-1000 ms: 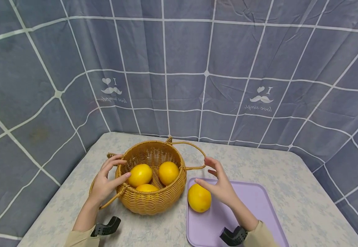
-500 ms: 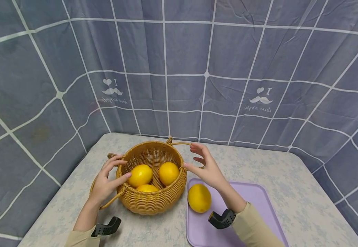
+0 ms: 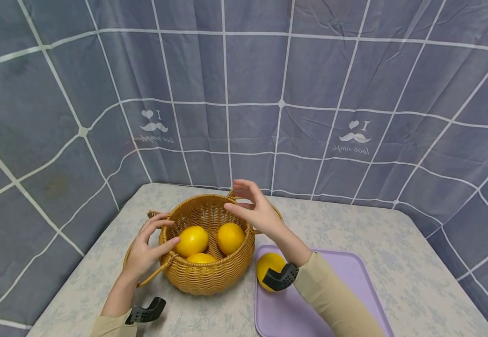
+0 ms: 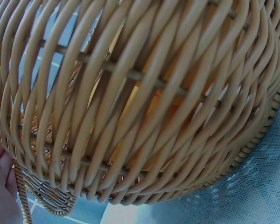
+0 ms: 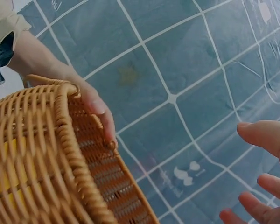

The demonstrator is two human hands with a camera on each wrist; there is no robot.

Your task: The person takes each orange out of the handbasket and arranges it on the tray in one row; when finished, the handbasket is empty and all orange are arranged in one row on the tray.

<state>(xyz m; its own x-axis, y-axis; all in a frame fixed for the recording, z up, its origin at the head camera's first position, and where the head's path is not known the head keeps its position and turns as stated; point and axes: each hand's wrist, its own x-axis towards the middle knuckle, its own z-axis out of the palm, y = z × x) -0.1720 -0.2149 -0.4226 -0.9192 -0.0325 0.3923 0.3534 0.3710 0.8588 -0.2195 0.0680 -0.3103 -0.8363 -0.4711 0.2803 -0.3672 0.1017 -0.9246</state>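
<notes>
A wicker basket (image 3: 207,276) stands left of centre, holding several yellow-orange round fruits, such as the fruit (image 3: 193,238) near my left thumb. My left hand (image 3: 142,255) rests at the basket's left rim, fingers and thumb reaching over it. In the right wrist view that left hand (image 5: 86,95) lies by the handle, its fingers fairly straight. Over the basket's right back rim hovers my right hand (image 3: 255,211), fingers loosely spread and holding nothing. One more fruit (image 3: 269,264) lies on the purple tray (image 3: 336,269), partly hidden by the black wrist camera.
The basket's right handle (image 3: 278,213) sticks out under my right wrist. A patterned cloth covers the table (image 3: 387,238). Behind and on the sides hangs a grey-blue curtain (image 3: 252,126) with white lines.
My right hand has moved left and away from me, from beside the tray's fruit and right handle to over the basket's back right rim. The left hand and the basket stay put.
</notes>
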